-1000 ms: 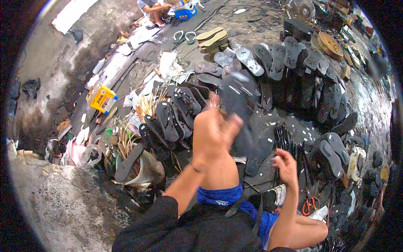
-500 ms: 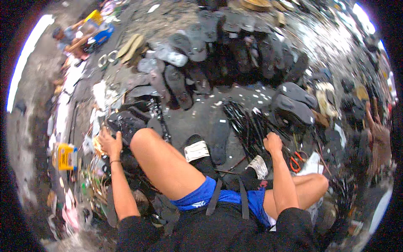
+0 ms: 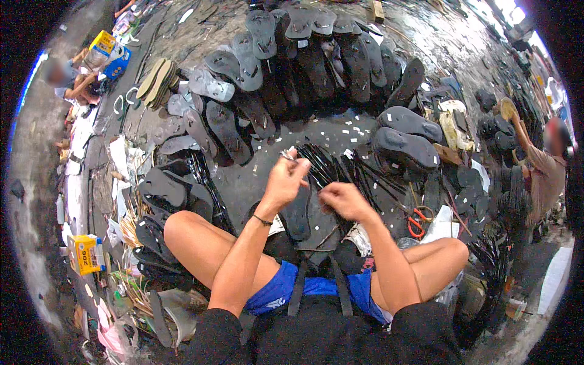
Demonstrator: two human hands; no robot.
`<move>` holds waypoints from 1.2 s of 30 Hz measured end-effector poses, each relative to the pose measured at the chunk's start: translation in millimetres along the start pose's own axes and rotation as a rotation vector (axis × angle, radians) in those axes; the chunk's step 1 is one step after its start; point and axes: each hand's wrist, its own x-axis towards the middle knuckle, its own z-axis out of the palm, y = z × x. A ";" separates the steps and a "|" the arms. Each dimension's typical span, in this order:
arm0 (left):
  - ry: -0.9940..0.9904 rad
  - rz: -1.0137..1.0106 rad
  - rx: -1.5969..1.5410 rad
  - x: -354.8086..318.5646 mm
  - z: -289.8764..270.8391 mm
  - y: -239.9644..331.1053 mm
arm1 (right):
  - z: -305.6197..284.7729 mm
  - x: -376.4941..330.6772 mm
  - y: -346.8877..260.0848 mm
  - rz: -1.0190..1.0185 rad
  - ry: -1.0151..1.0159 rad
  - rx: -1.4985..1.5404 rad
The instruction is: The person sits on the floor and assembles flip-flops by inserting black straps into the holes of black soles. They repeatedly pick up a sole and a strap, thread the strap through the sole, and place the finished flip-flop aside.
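Nearest are the blue shorts (image 3: 319,286) between two bent knees. Ahead of them a dark sole (image 3: 297,219) lies flat on the floor (image 3: 261,176), with orange-handled scissors (image 3: 417,223) off to the right. The right hand (image 3: 344,199) has its fingers curled in; it is blurred, and I cannot tell whether it grips anything. The left hand (image 3: 289,179) is raised with bent fingers, a small shiny bit showing at the tips; whether it is pinched I cannot tell. Black strips (image 3: 319,165) lie in a bundle just beside both hands. Farther on, dark sandals (image 3: 406,149) lie to the right, and a curved row of slippers (image 3: 313,67) stands beyond, among white scraps (image 3: 347,131). Tan soles (image 3: 157,82) are stacked far left, near a seated co-worker (image 3: 79,88).
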 end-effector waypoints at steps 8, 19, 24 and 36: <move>0.243 0.245 -0.183 3.8 -58.6 -1.1 | 2.5 79.4 65.9 0.421 0.554 -0.457; 0.075 0.024 -0.518 -3.3 -43.1 2.3 | 20.7 15.6 -60.1 0.046 0.214 0.597; 0.046 -0.001 -0.548 -12.3 -42.6 8.2 | 30.0 -18.2 -89.6 0.210 0.094 0.737; -0.037 -0.031 -0.544 -32.3 -46.4 7.6 | 30.6 -60.2 -110.1 0.223 0.118 0.590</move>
